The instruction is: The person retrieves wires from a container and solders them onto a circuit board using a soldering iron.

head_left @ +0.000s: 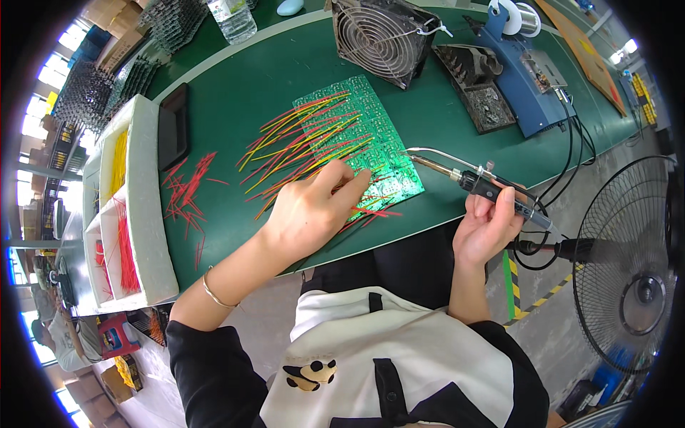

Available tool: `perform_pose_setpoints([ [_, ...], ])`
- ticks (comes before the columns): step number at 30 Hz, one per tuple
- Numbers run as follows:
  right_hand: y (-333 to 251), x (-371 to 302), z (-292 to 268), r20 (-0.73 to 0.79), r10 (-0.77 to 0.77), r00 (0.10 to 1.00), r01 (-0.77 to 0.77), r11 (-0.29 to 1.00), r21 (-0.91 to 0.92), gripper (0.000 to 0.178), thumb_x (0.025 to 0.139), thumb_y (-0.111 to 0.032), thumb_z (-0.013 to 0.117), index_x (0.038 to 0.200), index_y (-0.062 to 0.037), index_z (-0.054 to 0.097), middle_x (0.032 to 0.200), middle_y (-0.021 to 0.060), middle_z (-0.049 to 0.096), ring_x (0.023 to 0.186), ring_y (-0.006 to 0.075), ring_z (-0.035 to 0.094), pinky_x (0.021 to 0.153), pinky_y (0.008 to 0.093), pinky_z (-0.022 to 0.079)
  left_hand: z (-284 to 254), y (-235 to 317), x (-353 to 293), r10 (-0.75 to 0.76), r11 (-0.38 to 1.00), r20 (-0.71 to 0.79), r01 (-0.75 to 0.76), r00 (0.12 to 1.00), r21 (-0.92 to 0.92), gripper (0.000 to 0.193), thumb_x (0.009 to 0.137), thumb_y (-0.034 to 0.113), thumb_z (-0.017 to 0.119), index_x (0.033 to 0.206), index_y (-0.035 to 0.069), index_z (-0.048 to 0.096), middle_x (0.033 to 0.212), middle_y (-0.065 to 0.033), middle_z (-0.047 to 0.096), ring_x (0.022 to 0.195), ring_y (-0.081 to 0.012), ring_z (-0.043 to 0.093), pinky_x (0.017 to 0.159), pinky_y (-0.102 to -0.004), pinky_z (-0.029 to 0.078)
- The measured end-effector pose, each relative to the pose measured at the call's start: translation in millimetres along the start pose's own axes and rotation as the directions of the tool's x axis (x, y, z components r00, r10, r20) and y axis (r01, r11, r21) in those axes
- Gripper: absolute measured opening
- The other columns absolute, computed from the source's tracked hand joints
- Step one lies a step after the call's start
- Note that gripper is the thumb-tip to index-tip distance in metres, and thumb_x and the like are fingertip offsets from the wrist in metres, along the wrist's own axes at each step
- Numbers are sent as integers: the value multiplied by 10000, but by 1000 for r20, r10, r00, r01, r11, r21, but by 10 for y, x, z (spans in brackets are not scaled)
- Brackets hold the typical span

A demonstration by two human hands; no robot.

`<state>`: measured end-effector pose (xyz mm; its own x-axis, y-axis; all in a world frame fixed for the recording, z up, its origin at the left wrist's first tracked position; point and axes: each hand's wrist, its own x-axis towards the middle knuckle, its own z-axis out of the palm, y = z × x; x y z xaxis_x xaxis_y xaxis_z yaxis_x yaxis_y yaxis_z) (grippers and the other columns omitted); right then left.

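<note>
On the green table, a white foam tray is sitting between eight and nine o'clock from the circuit board, its compartments holding yellow wires and red wires; the left hand is leaning over the board from seven o'clock, fingers curling, their grip unclear; at four o'clock, the right hand is grasping a soldering iron, its tip pointing toward ten.
</note>
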<state>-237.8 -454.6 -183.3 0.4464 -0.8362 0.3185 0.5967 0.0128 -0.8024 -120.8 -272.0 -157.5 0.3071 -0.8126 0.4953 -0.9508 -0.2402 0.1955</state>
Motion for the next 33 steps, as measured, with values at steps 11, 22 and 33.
perform_pose_setpoints([
  [11,42,17,-27,2,-51,999,51,998,-45,172,880,-180,470,820,-19,454,543,3,408,456,56,343,409,197,253,-38,-60,112,-134,981,-57,124,989,-146,369,617,-88,628,963,38,652,710,-51,507,547,-145,514,472,-261,432],
  [22,85,-12,-60,44,-104,994,106,992,-70,164,852,-150,503,817,2,453,669,59,482,488,63,398,432,185,336,52,-130,27,-110,975,-111,86,988,-207,265,627,-47,648,888,-2,631,714,-51,481,523,-155,537,429,-276,444],
  [33,79,-55,-15,114,-129,985,155,955,-254,178,849,-161,484,808,11,463,624,50,474,452,50,346,406,179,283,38,-108,10,-124,977,-76,108,989,-186,331,594,-105,622,906,3,652,688,-48,493,517,-130,503,417,-245,413],
])
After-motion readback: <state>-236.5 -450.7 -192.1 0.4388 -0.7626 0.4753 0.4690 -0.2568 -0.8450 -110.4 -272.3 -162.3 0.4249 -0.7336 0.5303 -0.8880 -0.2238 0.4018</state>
